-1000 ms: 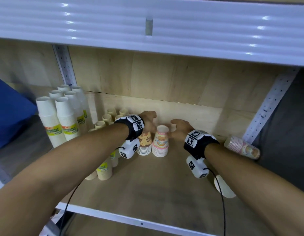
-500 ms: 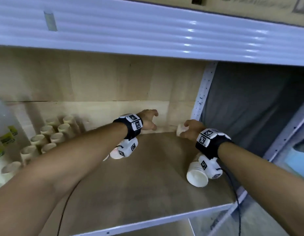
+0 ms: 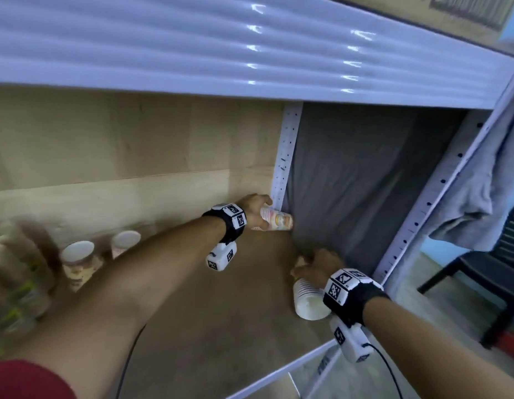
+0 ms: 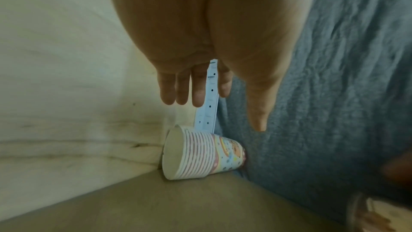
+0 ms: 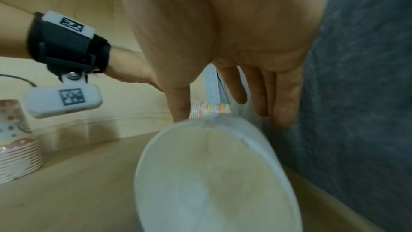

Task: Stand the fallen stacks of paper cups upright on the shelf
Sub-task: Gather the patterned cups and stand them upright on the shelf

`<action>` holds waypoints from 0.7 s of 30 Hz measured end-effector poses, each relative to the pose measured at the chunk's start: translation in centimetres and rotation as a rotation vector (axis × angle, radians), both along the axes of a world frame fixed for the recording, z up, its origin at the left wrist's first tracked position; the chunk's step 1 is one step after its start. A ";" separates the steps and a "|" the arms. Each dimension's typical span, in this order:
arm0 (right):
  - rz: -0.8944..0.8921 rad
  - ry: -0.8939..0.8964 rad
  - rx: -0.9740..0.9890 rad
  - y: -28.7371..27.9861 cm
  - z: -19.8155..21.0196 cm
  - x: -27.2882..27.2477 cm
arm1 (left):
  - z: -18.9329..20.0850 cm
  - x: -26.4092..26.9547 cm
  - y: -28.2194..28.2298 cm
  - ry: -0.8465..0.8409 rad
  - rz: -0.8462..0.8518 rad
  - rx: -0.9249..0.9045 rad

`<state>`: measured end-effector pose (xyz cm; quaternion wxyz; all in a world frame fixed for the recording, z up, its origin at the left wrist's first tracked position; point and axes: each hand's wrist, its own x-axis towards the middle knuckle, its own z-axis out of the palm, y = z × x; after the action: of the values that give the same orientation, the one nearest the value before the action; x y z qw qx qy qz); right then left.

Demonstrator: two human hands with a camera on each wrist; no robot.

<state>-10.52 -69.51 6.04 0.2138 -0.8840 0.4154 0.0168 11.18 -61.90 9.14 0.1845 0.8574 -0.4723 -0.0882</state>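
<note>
A patterned cup stack (image 3: 277,221) lies on its side in the shelf's back right corner, base against the grey cloth; the left wrist view shows the same fallen stack (image 4: 200,154). My left hand (image 3: 257,204) hovers just above it, fingers (image 4: 197,91) straight and spread, not touching. A second fallen stack (image 3: 307,298) lies near the right edge, its white mouth (image 5: 211,174) facing me. My right hand (image 3: 314,262) reaches over it with straight fingers (image 5: 285,105) on one side and the thumb (image 5: 178,105) on the other, at its rim.
Upright patterned stacks (image 3: 77,260) (image 3: 125,241) stand at the left, with blurred taller stacks further left. A perforated white post (image 3: 287,156) and hanging grey cloth (image 3: 350,197) close the right side. The upper shelf beam (image 3: 192,44) hangs low overhead. The shelf's front rail (image 3: 279,375) is close.
The view swung right. Both hands left the upright patterned stacks; the left moved right to the corner stack, the right moved onto the fallen stack near the right edge.
</note>
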 end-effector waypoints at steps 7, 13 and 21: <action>-0.050 0.013 0.110 0.3 -2.4 -1.0 | -2.5 2.2 -3.8 -0.058 -0.032 0.027; -0.016 -0.021 0.165 0.5 -4.0 -1.5 | -4.0 3.2 -5.5 -0.141 -0.054 0.095; -0.013 -0.058 0.184 -0.1 -4.7 -1.3 | -4.7 4.1 -7.0 -0.264 -0.121 0.179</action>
<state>-11.81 -69.65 1.37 0.3062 -0.8580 0.4115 0.0279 15.29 -68.93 4.46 0.0380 0.8445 -0.5336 -0.0276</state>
